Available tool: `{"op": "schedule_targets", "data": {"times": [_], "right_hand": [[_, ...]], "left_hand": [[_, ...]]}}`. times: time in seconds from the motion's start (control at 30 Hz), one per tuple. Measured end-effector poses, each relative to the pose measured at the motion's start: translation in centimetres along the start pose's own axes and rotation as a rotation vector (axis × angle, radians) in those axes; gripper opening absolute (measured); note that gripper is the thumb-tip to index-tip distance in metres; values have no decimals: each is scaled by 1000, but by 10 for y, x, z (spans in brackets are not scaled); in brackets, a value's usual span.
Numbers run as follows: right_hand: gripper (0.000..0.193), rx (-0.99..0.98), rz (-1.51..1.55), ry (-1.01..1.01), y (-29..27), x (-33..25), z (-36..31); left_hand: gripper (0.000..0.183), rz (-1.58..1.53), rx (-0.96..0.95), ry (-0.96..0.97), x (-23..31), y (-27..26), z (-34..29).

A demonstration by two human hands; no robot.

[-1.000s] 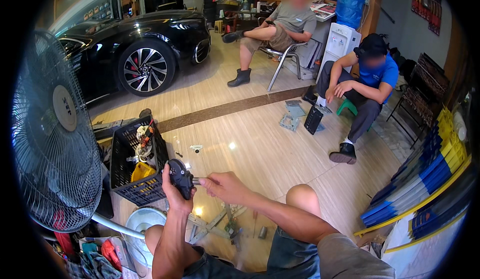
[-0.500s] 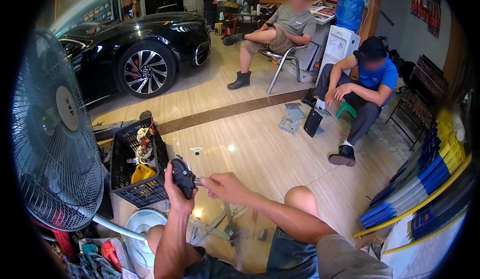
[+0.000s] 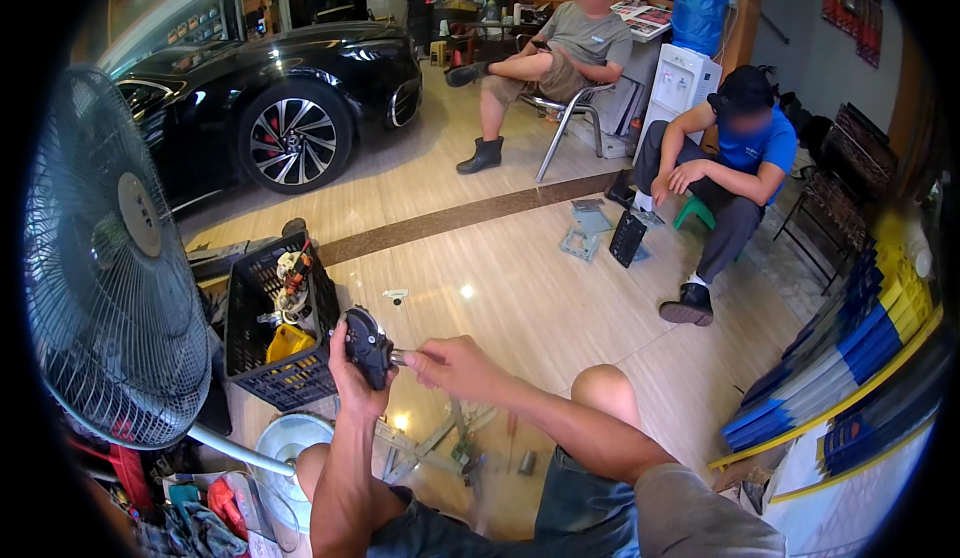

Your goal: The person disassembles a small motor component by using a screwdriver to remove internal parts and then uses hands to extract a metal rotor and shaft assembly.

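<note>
My left hand (image 3: 358,390) is wrapped round a black, rounded mechanical part (image 3: 366,346) with small metal fittings on its face, held up in front of me. Its exact kind I cannot tell. From the right, my right hand (image 3: 455,366) pinches a short silvery metal piece (image 3: 399,357) that meets the part's right side. Whether that piece is fixed to the part or separate is not clear. Beyond my left hand stands a black plastic crate (image 3: 281,386) holding a yellow item (image 3: 290,342) and wired parts (image 3: 293,283).
A large fan (image 3: 115,258) stands close on my left. Metal pieces and tools (image 3: 440,443) lie on the floor between my legs. Two people sit ahead, one beside flat metal plates (image 3: 590,220) and a black panel (image 3: 628,237). A black car (image 3: 270,88) is parked at the far left.
The view has shifted slightly. Both hands keep their hold, and the black part looks turned a little. The seated person in grey has lifted the head.
</note>
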State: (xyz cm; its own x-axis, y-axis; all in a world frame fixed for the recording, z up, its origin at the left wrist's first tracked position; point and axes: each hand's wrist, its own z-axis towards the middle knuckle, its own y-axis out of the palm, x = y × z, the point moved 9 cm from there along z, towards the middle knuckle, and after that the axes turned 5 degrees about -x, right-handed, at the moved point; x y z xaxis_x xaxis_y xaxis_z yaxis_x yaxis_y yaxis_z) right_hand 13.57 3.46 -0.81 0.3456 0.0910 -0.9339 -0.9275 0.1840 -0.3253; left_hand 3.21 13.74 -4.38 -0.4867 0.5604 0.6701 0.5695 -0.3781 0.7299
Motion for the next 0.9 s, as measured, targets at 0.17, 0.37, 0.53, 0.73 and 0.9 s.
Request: {"op": "schedule_targets", "data": {"times": [0.17,0.37,0.53,0.73,0.9], "right_hand": [[37,-40,124,121,4,13,-1],[33,32,167,25,-2,-2,-3],[35,-50,32,-81,5,-1,-2],[34,-147,150,23,26,17,-7],[29,-149,193,80,27,8,-8]], "left_hand": [[42,-21,-8,-26,-1,0,-2],[45,-19,-57,-109,-8,1,-2],[45,8,10,-81,-6,-12,-7],[41,37,12,-47,-4,-26,-27],[41,-24,-7,-2,-5,-29,-30]]}}
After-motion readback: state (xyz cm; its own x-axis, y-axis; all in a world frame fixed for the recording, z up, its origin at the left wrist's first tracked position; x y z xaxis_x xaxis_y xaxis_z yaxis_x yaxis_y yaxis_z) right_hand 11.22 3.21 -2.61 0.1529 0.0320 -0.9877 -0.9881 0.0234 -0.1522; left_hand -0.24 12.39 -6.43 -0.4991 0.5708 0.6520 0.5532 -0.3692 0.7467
